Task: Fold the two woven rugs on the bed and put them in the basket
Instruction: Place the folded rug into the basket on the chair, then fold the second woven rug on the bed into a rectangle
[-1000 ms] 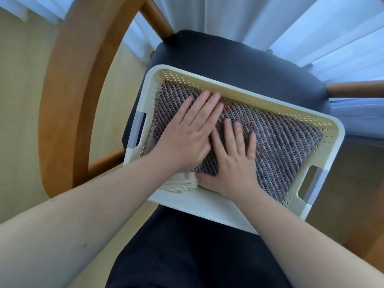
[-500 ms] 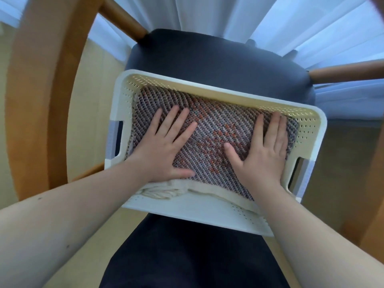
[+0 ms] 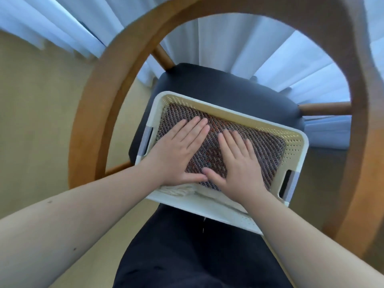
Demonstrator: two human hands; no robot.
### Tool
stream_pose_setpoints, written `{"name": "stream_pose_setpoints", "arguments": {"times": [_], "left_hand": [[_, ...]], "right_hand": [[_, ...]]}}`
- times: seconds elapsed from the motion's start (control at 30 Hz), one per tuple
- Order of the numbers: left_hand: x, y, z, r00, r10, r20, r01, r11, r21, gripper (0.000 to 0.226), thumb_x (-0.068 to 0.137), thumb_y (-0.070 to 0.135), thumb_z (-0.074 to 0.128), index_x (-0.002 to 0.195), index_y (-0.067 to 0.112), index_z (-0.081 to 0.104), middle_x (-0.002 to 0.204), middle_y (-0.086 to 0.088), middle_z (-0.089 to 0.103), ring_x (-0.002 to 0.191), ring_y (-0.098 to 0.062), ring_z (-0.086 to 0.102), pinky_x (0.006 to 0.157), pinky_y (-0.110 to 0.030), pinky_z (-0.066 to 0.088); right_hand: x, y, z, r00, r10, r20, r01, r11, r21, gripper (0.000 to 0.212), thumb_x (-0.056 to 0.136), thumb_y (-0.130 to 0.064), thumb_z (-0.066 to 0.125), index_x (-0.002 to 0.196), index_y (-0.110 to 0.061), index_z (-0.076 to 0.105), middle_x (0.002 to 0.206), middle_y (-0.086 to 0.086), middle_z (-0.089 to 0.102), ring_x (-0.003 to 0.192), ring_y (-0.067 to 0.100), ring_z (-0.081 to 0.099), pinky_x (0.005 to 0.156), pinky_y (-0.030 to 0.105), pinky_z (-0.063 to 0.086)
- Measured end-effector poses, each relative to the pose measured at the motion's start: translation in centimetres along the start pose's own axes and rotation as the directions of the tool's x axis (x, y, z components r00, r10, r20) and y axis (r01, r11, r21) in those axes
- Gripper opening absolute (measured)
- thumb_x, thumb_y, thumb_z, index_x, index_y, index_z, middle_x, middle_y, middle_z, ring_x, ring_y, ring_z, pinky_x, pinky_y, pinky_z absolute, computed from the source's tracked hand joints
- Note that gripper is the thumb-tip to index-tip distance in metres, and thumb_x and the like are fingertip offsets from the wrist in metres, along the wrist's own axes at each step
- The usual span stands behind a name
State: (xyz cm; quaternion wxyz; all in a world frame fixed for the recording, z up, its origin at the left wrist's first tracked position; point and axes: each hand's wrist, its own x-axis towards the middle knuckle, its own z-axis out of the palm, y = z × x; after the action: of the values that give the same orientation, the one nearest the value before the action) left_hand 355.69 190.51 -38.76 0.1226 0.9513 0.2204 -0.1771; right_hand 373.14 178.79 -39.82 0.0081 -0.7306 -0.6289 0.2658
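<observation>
A white perforated basket sits on a dark chair seat. A folded woven rug in grey, brown and orange fills the basket, its cream fringe bunched at the near edge. My left hand lies flat on the rug's left half, fingers together and pointing away. My right hand lies flat beside it near the middle, thumbs almost touching. Neither hand grips anything. A second rug cannot be told apart under the top one.
The chair's curved wooden back arches around the seat on the left, top and right. White curtains hang behind. The floor is pale beige. My dark-clothed legs are against the basket's near side.
My hands were spread apart on the rug half a second ago; they have slid back together at its middle. The view has pulled back, showing more of the chair's back.
</observation>
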Motion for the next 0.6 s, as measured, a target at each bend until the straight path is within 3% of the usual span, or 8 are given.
{"name": "stream_pose_setpoints", "arguments": {"times": [0.07,0.13,0.3,0.47,0.6], "left_hand": [[-2.7,0.2,-2.1,0.999,-0.05,0.017,0.05,0.999,0.006,0.11,0.085,0.085,0.016,0.155,0.002,-0.003,0.166,-0.016,0.006,0.153,-0.029,0.002,0.124,-0.046,0.006],[-6.3,0.5,-3.9,0.986,-0.15,0.076,0.147,0.988,0.042,0.109,0.085,0.086,0.012,0.153,0.005,-0.011,0.166,-0.014,-0.003,0.153,-0.028,-0.007,0.124,-0.047,0.001],[-18.2,4.6,-7.1,0.856,-0.499,0.135,0.501,0.865,0.023,0.105,0.082,0.087,0.009,0.146,0.013,-0.029,0.164,-0.007,-0.022,0.151,-0.025,-0.019,0.124,-0.047,0.001],[-31.6,10.6,-8.0,0.715,-0.697,0.043,0.695,0.704,-0.146,0.107,0.084,0.086,0.023,0.155,0.017,-0.017,0.166,-0.003,-0.014,0.153,-0.021,-0.01,0.124,-0.042,0.002],[-43.6,16.2,-5.8,0.47,-0.882,-0.034,0.835,0.457,-0.308,0.111,0.079,0.087,0.033,0.158,0.019,-0.005,0.167,-0.001,0.003,0.154,-0.021,0.005,0.124,-0.04,0.009]], "right_hand": [[-0.4,-1.6,-2.0,0.996,-0.089,0.013,0.089,0.996,-0.012,0.09,0.088,-0.074,0.033,0.156,-0.015,0.029,0.161,0.004,0.029,0.15,0.027,0.022,0.122,0.047,0.014],[-1.2,-3.1,-3.8,0.984,-0.175,0.03,0.176,0.984,-0.02,0.09,0.087,-0.076,0.033,0.156,-0.018,0.029,0.16,0.002,0.032,0.148,0.028,0.027,0.121,0.047,0.018],[-4.3,-9.2,-7.7,0.905,-0.415,0.09,0.42,0.906,-0.047,0.09,0.082,-0.078,0.034,0.152,-0.021,0.037,0.155,0.001,0.042,0.143,0.031,0.036,0.116,0.049,0.028],[-9.7,-19.8,-9.7,0.69,-0.697,0.194,0.721,0.684,-0.108,0.091,0.08,-0.079,0.037,0.149,-0.019,0.043,0.151,0.004,0.048,0.14,0.031,0.041,0.114,0.049,0.03],[-15.8,-30.2,-8.1,0.434,-0.855,0.285,0.9,0.425,-0.094,0.088,0.081,-0.077,0.042,0.147,-0.019,0.046,0.149,0.005,0.049,0.136,0.033,0.045,0.113,0.049,0.034]]}}
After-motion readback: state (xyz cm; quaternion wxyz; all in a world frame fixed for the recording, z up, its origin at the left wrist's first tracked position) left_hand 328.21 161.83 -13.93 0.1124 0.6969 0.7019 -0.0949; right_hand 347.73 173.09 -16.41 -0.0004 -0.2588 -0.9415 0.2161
